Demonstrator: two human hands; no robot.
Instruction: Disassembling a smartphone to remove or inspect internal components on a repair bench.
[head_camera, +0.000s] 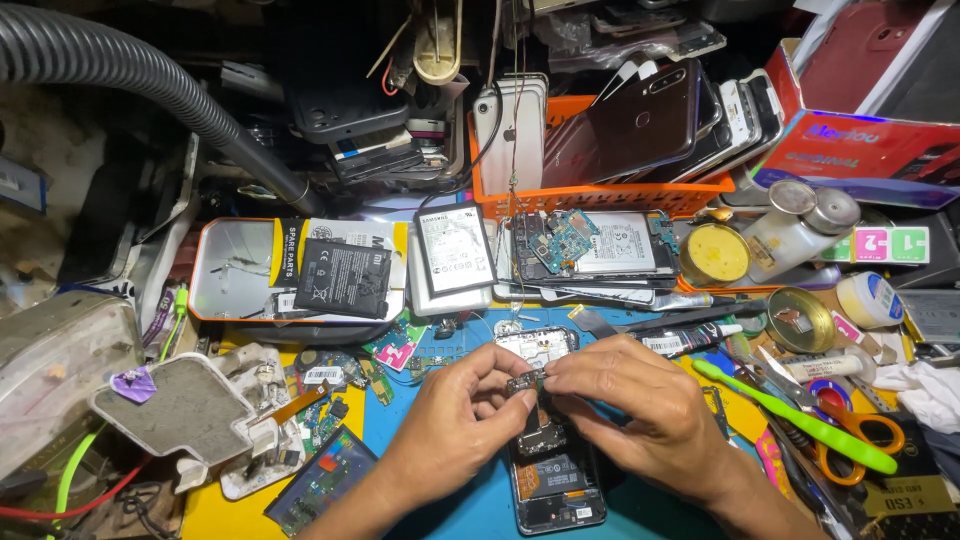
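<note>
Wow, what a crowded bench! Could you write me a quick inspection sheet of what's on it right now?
Surface: blue mat, mostly covered.
Job's things: opened phone on the mat under both hands; small part pinched between them.
Clutter: batteries, orange basket of phones, green toothbrush, scissors, tins.
Hands: left hand and right hand both pinch the part.
Cables: red wire at left.
Surroundings: grey hose, boxes behind.

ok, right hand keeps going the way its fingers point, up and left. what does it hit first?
The right hand would meet the small dark part pinched at its fingertips, then the left hand fingers straight after. Depth unclear, but they look to be touching already.
</note>
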